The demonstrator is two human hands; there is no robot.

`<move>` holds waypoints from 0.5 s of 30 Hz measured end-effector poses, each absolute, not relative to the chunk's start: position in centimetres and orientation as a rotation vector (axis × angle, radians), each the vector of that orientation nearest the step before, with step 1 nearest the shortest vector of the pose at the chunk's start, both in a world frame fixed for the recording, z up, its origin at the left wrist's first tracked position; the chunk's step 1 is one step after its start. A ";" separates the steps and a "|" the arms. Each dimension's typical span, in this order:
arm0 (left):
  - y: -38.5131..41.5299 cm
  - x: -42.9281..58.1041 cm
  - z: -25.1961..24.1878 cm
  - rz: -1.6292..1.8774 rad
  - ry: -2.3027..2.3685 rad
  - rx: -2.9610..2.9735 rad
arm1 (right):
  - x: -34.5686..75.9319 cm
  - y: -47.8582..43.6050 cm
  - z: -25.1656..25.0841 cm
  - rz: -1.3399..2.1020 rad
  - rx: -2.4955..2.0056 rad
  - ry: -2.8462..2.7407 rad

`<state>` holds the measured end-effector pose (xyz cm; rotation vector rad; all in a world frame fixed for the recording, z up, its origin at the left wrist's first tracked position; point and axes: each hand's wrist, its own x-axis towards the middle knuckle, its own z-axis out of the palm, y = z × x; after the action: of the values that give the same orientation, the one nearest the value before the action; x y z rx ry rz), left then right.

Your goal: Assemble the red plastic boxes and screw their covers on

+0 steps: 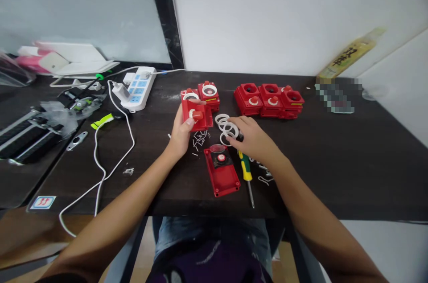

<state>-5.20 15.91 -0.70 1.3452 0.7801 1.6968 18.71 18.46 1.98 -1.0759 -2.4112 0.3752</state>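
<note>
My left hand (181, 135) grips a red plastic cover (204, 123) with a red knob set in a white collar, tilted above the table. Thumb and fingers of my right hand (257, 138) close on a white ring (224, 129) among several loose white rings (220, 116). Below lies an open red box (224, 179) with a dark round part at its far end. Small screws (199, 138) are scattered left of the rings. Close to my right wrist rests a yellow and green screwdriver (246, 170), its tip toward the table edge.
Red units with white rings (209, 90) stand behind my left hand. Another row of red units (270, 101) is at back right. Left are a power strip (139, 91), a white cable (133, 140) and metal hardware (30, 129). A yellow package (349, 55) leans in the right corner.
</note>
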 end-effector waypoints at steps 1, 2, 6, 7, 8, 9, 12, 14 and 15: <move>15.9 -5.2 -0.8 1.688 0.792 1.359 | 18.8 18.6 1.6 0.357 -1.091 -2.461; 15.9 -5.1 -0.8 1.680 0.807 1.373 | 18.8 18.7 1.3 0.337 -1.096 -2.497; 15.8 -5.1 -1.2 1.669 0.817 1.403 | 18.5 18.5 0.7 0.259 -1.097 -2.550; 15.9 -5.1 -1.3 1.667 0.809 1.403 | 18.5 18.4 0.7 0.252 -1.096 -2.558; 15.9 -5.1 -1.3 1.665 0.802 1.399 | 18.4 18.3 0.8 0.251 -1.098 -2.565; 15.9 -5.1 -1.4 1.665 0.794 1.389 | 18.4 18.3 0.9 0.253 -1.099 -2.570; 15.8 -4.7 -1.1 1.676 0.750 1.325 | 18.3 18.1 1.4 0.271 -1.082 -2.547; 15.6 -4.3 -0.6 1.665 0.716 1.278 | 18.2 18.0 1.9 0.301 -1.031 -2.472; 15.4 -4.1 -0.4 1.649 0.703 1.257 | 18.2 17.9 2.1 0.325 -0.995 -2.417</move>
<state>-4.12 15.43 -0.37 1.2572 0.7033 1.6487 18.16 17.90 2.13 -0.9948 -2.4171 0.3253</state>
